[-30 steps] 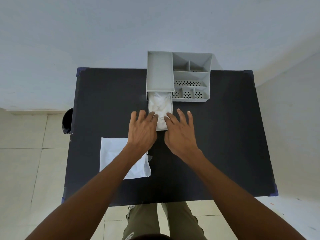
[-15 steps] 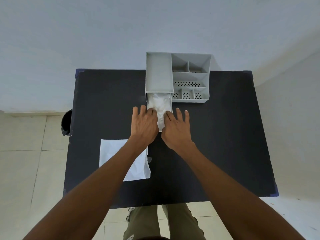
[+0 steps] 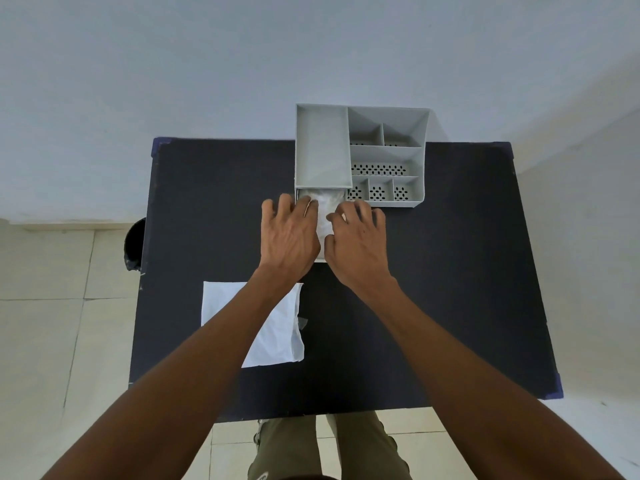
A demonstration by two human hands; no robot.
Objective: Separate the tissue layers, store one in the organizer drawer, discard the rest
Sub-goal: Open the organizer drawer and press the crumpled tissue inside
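Observation:
A grey desk organizer (image 3: 322, 150) stands at the far edge of the black table (image 3: 450, 271). Its drawer (image 3: 320, 259) sticks out part-way at the lower left, with a crumpled white tissue (image 3: 326, 210) lying inside. My left hand (image 3: 291, 237) lies flat on the drawer's left side with fingers spread. On the drawer's right side, my right hand (image 3: 356, 244) rests the same way. Neither hand grips anything. A flat white tissue sheet (image 3: 228, 306) lies on the table near the front left, partly under my left forearm.
A black bin (image 3: 135, 244) stands on the floor beside the table's left edge. The organizer's right half has several small compartments (image 3: 384, 168) with perforated floors. Tiled floor surrounds the table, and a pale wall rises behind it.
The drawer has slid further into the organizer, so less of it and the tissue shows. Both hands moved forward with it toward the organizer.

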